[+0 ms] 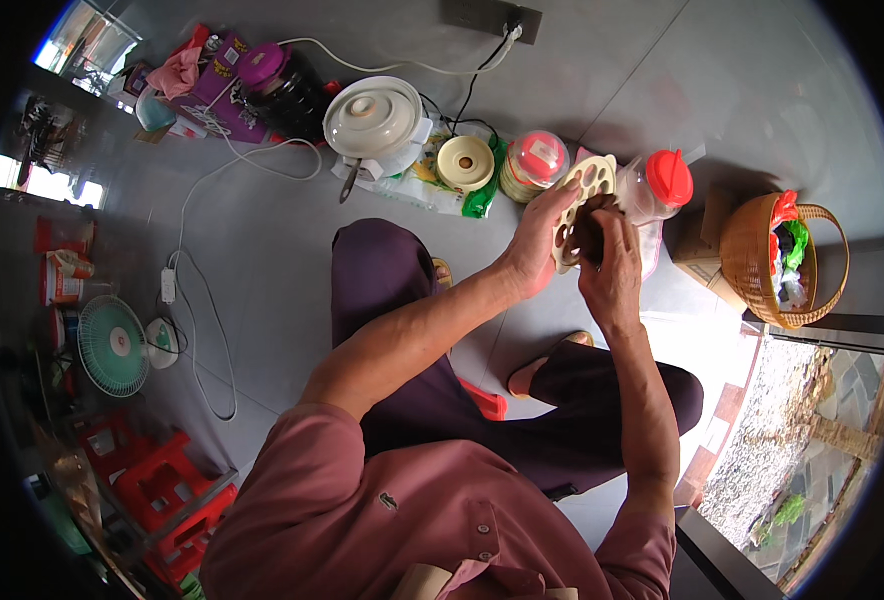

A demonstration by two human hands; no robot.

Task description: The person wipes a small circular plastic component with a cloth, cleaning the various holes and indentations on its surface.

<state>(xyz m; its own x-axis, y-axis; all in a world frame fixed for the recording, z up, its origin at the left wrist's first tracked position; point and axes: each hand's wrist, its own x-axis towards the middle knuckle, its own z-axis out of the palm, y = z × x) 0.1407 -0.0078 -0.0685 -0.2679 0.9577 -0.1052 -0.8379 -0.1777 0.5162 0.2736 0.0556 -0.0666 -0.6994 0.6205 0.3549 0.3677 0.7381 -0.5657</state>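
Note:
My left hand [533,244] grips a cream perforated rack [603,176] by its near edge, with the thumb over its face. The rack is tilted up in front of me, and round holes run across it. My right hand [610,274] presses a dark brown wad [590,229] against the rack's lower part. Whether the wad is a cloth or a scouring pad cannot be told, as my fingers hide part of it. Just beyond the hands stand a clear plastic jar with a red lid [668,178] and a clear tub with a pink-red lid [538,159].
Along the wall stand a lidded cream pot [373,116], a small cream appliance [466,163], a dark jar with a purple lid [262,67] and a wicker basket [749,247]. A cable [179,225] trails over the floor at left, near a green fan [114,345] and red plastic stools [160,480].

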